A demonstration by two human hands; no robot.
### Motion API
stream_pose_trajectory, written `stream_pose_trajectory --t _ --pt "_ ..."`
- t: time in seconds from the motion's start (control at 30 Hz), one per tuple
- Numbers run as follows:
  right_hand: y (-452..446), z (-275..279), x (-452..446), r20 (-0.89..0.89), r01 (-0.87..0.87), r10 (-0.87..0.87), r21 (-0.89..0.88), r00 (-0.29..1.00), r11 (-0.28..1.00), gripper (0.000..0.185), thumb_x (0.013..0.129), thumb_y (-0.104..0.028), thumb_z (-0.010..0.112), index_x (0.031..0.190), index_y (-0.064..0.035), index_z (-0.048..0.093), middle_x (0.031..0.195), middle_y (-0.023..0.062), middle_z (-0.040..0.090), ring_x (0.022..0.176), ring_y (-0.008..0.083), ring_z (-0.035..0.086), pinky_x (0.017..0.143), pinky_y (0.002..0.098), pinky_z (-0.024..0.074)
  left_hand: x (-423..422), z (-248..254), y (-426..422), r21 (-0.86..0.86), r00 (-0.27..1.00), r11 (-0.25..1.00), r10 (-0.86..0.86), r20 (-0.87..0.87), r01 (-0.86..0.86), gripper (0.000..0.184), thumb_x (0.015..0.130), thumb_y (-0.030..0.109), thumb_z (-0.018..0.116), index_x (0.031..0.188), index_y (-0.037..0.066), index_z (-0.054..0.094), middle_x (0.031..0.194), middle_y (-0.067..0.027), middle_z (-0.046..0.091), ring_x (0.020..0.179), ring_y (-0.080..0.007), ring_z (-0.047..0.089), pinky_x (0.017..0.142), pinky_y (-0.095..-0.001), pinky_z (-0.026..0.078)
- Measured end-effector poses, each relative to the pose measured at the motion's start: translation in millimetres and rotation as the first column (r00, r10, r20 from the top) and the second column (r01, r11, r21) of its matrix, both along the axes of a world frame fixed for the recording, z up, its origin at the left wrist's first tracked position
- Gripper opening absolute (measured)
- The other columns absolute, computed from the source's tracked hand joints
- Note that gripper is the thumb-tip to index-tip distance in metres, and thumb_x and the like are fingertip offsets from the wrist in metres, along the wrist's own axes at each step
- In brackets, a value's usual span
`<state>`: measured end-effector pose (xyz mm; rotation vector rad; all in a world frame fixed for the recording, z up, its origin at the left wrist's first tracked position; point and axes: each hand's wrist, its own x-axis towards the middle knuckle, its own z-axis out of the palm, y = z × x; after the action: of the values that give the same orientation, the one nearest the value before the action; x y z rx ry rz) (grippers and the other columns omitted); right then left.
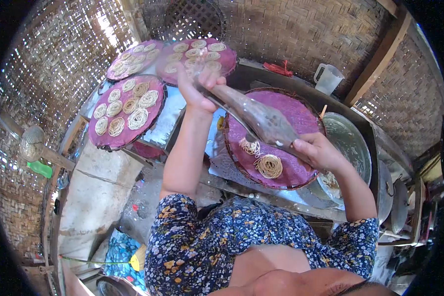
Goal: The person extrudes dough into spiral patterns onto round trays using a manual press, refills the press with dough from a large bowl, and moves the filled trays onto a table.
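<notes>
A long grey-brown wooden noodle press [264,118] slants across the middle, its two bars close together. My left hand [200,89], slightly blurred, is closed round the upper left end. At the lower right end, my right hand [316,152] grips the press with the thumb on top. Below the press lies a round tray [296,106] covered in purple-pink cloth. On it are a coiled noodle nest [269,166] and, just under the press, a smaller loose clump of noodle strands [250,146]. Whether strands still join this clump to the press, I cannot tell.
Left of me stands a round tray of noodle nests [96,135]; two similar trays are behind it. A large metal basin [357,143] with pale residue sits at the right. Farther back are a plastic jug [329,79] and a red plastic bag [278,68]. Woven walls surround the bench.
</notes>
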<state>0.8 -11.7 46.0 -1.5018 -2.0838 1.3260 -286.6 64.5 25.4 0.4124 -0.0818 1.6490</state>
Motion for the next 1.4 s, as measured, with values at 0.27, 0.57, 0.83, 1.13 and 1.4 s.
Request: stream_pose_trajectory --t 0.27,0.57,0.83,1.13,1.4 --pt "-8.6 22.0 11.7 0.083 0.039 -0.054 0.177 0.995 0.983 0.042 0.081 -0.039 0.056 0.099 -0.0021 0.062 0.061 0.0033 0.054 0.058 0.0101 0.049 0.053 0.0282 0.0415 19.0 2.6 6.7 0.086 0.999 0.995 -0.050 0.008 0.049 0.061 0.080 0.067 0.034 0.097 0.013 0.056 0.047 0.0067 0.029 0.043 -0.0088 0.032 0.052 -0.0281 0.036" --pt "-11.7 -1.0 0.0 -0.064 0.029 -0.021 0.131 0.998 0.991 0.041 0.081 -0.038 0.059 0.102 -0.0025 0.061 0.068 0.0074 0.060 0.060 0.0117 0.053 0.056 0.0299 0.0443 0.1 14.0 -10.8 0.096 0.997 0.994 -0.052 -0.049 0.056 0.055 0.085 0.057 0.036 0.098 0.008 0.056 0.045 0.0076 0.027 0.040 -0.0062 0.028 0.049 -0.0251 0.032" --pt "-21.3 -15.8 35.4 -0.013 0.076 -0.076 0.070 0.997 0.995 0.041 0.080 -0.038 0.059 0.098 -0.0018 0.062 0.069 0.0080 0.061 0.064 0.0113 0.053 0.059 0.0290 0.0432 42.8 -10.6 -6.0 -0.080 0.993 0.991 -0.110 -0.039 0.107 0.052 0.084 0.060 0.032 0.083 0.013 0.053 0.043 0.0063 0.025 0.038 -0.0081 0.027 0.047 -0.0263 0.032" --pt "-13.3 -53.0 49.9 -0.228 0.114 -0.090 0.095 0.969 0.989 0.041 0.077 -0.040 0.061 0.085 0.0004 0.061 0.060 0.0074 0.056 0.057 0.0112 0.050 0.052 0.0309 0.0407 66.3 -74.2 28.0 -0.357 0.628 0.809 -0.588 -0.510 0.467 0.073 0.085 0.062 0.020 0.124 0.004 0.041 0.112 -0.0109 0.054 0.102 -0.0253 0.051 0.093 -0.0362 0.037" --pt "-7.0 -55.2 53.7 -0.144 0.111 -0.089 0.149 0.986 0.983 0.044 0.075 -0.043 0.062 0.089 -0.0009 0.061 0.061 0.0096 0.057 0.057 0.0151 0.055 0.052 0.0313 0.0422 90.9 -98.9 -11.1 -0.354 0.148 0.919 -0.379 -0.913 0.173 0.046 0.091 0.036 0.039 0.122 0.002 0.040 0.123 -0.0140 0.046 0.113 -0.0216 0.044 0.094 -0.0333 0.037"
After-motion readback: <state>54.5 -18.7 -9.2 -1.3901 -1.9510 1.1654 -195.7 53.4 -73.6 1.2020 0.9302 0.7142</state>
